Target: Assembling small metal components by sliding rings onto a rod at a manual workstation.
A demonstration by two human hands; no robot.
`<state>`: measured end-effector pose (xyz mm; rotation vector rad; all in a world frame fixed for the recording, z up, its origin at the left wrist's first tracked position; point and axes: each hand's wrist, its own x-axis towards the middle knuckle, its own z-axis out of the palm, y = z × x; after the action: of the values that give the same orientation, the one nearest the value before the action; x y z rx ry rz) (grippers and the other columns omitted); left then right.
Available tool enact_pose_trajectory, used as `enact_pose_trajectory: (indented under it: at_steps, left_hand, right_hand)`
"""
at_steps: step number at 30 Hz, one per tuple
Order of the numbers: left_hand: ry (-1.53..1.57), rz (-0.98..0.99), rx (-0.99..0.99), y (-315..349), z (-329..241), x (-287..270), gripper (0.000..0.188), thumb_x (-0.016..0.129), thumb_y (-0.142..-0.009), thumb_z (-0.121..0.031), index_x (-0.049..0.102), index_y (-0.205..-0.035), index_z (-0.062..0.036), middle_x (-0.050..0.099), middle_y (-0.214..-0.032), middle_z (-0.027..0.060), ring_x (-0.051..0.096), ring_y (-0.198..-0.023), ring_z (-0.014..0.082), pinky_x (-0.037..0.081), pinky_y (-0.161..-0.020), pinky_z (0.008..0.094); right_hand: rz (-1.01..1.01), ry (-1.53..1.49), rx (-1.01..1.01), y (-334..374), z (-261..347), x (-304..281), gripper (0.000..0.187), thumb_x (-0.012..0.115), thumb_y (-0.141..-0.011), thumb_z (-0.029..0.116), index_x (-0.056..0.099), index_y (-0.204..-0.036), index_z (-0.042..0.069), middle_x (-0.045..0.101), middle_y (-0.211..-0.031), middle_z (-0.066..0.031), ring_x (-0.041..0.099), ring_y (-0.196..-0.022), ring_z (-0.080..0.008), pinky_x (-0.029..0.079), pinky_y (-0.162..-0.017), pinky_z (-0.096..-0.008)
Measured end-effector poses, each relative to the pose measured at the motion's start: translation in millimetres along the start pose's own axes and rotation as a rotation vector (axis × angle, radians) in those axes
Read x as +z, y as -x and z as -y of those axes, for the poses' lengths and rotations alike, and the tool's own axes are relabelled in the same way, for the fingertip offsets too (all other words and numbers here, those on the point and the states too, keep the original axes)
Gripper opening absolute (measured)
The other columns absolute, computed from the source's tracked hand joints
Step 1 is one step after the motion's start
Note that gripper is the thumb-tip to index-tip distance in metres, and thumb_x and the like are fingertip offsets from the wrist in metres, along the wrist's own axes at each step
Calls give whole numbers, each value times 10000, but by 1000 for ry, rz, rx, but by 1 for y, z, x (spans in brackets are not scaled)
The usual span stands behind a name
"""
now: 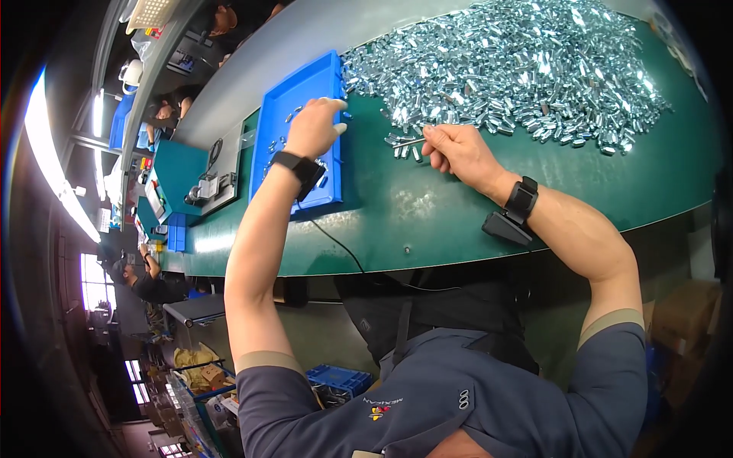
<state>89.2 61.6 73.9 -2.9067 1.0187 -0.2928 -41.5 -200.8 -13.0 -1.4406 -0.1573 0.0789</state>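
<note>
My left hand (311, 128) is over the right side of a shallow blue tray (305, 72), its thumb and forefinger apart. Pale coverings show on the thumb tip and a fingertip. A small shiny piece (347, 115) shows just beyond those fingertips; I cannot tell whether they touch it. Several small metal parts (321, 182) lie loose in the tray, some partly hidden by the hand. My right hand (463, 155) pinches a thin metal rod (413, 142) that points left. Its tip is close to a few loose metal pieces (398, 151) at the edge of the heap.
A big heap of shiny metal pieces (519, 65) covers the far right of the green table (473, 206). A black cable (340, 243) runs from my left wrist over the table's front edge. Further left are a small blue bin (176, 232) and other people at work.
</note>
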Motion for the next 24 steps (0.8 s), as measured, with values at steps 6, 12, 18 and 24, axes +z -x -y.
enact_pose_trajectory:
  at_steps: [6, 12, 18, 24]
  left_hand:
    - [-375, 267, 114, -36, 6, 34, 287, 714, -800, -118, 648, -1079, -93, 691, -1006, 129, 638, -1023, 323, 487, -909, 455]
    - [-192, 248, 31, -34, 0, 35, 220, 721, -796, -110, 669, -1010, -104, 711, -938, 140, 682, -906, 306, 510, -858, 431]
    - [752, 121, -222, 7, -55, 6, 170, 679, -879, -78, 690, -1048, -61, 730, -942, 97, 700, -890, 187, 530, -826, 338]
    - [1464, -35, -462, 48, -77, 21, 220, 693, -920, -96, 648, -1111, 3, 711, -987, 87, 691, -912, 190, 533, -848, 298]
  right_hand:
    - [-28, -30, -6, 0, 4, 5, 458, 526, -1022, 362, 670, -776, 2, 609, -615, -19, 546, -547, -84, 454, -526, -244]
    - [-7, -50, -14, -2, -3, 3, 429, 534, -1019, 375, 675, -818, 24, 613, -646, 2, 551, -568, -65, 424, -511, -217]
    - [-24, 5, -42, -1, 1, 0, 432, 524, -1022, 339, 668, -794, 1, 618, -632, -21, 556, -552, -84, 461, -529, -244]
    - [-8, 14, -30, -3, -2, 1, 406, 523, -1024, 367, 676, -863, 27, 608, -668, 13, 538, -566, -56, 409, -501, -209]
